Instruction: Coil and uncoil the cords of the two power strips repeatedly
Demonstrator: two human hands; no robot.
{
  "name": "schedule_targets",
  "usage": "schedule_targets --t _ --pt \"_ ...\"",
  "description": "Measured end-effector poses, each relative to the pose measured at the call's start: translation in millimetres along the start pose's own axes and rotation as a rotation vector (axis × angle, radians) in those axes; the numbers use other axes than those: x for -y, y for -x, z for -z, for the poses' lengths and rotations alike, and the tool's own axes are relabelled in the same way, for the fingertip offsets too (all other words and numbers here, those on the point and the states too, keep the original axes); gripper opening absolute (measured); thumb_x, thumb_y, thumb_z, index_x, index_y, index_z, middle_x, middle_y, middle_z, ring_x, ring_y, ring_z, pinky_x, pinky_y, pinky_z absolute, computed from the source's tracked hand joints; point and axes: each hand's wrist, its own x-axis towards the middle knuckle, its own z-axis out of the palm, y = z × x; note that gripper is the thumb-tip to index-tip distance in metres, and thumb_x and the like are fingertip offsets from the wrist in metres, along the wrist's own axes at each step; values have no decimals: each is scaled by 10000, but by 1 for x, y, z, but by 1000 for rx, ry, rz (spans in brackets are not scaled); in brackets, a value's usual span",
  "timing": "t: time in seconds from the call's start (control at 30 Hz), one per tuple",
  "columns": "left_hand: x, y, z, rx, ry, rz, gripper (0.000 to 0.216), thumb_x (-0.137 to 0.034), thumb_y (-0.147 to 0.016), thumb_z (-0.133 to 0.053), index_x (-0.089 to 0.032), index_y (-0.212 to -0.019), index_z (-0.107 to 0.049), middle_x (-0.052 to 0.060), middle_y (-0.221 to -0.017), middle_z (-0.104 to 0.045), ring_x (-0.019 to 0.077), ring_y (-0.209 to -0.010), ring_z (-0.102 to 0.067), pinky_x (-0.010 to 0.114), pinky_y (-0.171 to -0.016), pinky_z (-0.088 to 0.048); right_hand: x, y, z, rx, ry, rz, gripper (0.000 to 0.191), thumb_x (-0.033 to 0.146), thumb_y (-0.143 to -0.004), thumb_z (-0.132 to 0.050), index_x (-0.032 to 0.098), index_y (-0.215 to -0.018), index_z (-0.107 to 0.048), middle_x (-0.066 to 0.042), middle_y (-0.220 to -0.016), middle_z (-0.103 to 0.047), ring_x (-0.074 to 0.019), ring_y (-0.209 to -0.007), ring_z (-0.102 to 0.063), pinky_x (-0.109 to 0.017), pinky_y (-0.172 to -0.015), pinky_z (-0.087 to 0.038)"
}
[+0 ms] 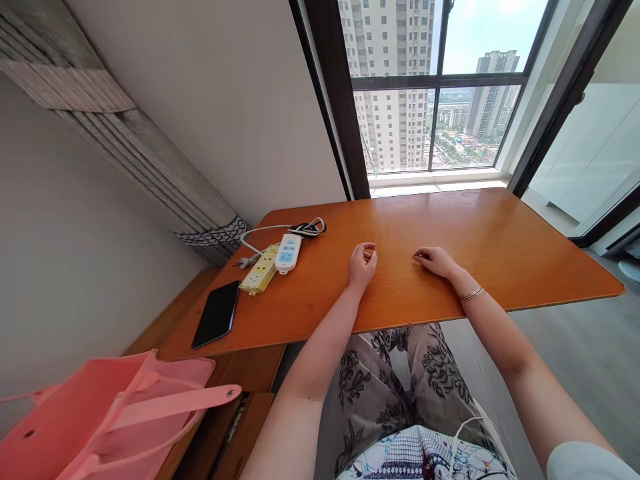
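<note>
On the brown wooden table (pixel 400 220) rests my left hand (pixel 363 265), its fingers loosely curled in and nothing visible in them. My right hand (pixel 436 261) lies a short way to the right, fingers bent together toward the tabletop, also with nothing visible in them. A gap of bare wood separates the two hands. Nearest to my left hand is a white power strip (pixel 289 253) with blue socket faces. It lies against a yellowish power strip (pixel 261 270). A black phone (pixel 217 315) lies farther left, near the table's front edge.
A pale cable (pixel 265 229) and its plug (pixel 247 261) lie behind the strips. A pink bag (pixel 115 413) stands at lower left, below the table. A tied grey curtain (pixel 150 153) hangs at left. Beyond the far edge is a window (pixel 435 83).
</note>
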Motion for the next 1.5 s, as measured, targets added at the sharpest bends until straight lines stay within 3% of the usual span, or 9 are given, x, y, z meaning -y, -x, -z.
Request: schedule_targets --t 1.5 --pt "-3 2 -1 75 10 -61 111 -198 -781 -586 -212 -858 -664 16 -777 -684 107 -557 -545 231 -519 -460 5 2 1 21 31 69 180 257 -915 -590 213 -930 -764 -38 -885 -769 -161 -766 -669 -266 -731 -490"
